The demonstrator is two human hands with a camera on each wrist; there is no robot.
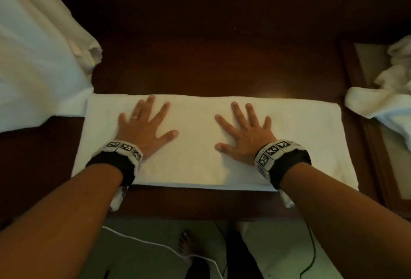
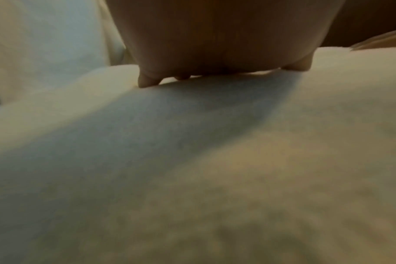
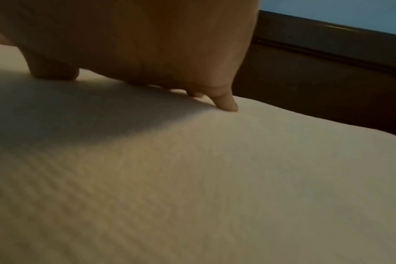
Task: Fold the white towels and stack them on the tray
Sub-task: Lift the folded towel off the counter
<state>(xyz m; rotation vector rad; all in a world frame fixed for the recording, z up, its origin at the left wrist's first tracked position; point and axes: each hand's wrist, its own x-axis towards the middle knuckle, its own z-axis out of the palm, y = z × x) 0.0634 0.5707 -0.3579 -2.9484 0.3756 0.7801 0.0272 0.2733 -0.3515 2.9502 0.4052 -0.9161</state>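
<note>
The left hand lies flat on the folded white towel, palm down, with all fingers spread wide and straight; it holds nothing. A thin ring sits on one finger. The right hand lies in the same way, flat and wide, fingers straight, pressing on the towel and gripping nothing. The two hands are apart, the left one at about 9 o'clock of the towel's middle and the right one at about 3 o'clock.

The towel is a long rectangle that lies across the dark wooden table, close to the near edge at 6 o'clock. Its surface looks smooth. In the left wrist view the fingertips touch the towel; in the right wrist view one fingertip presses into the cloth.

At 9 to 10 o'clock a large white cloth lies loose and touches the towel's left end. At 3 o'clock a crumpled white towel hangs over the rim of a dark wooden tray, near the folded towel's right end.

Both wrists wear black bands with black-and-white markers. Below the table edge, at 6 o'clock, a white cable lies on the floor beside a bare foot.
</note>
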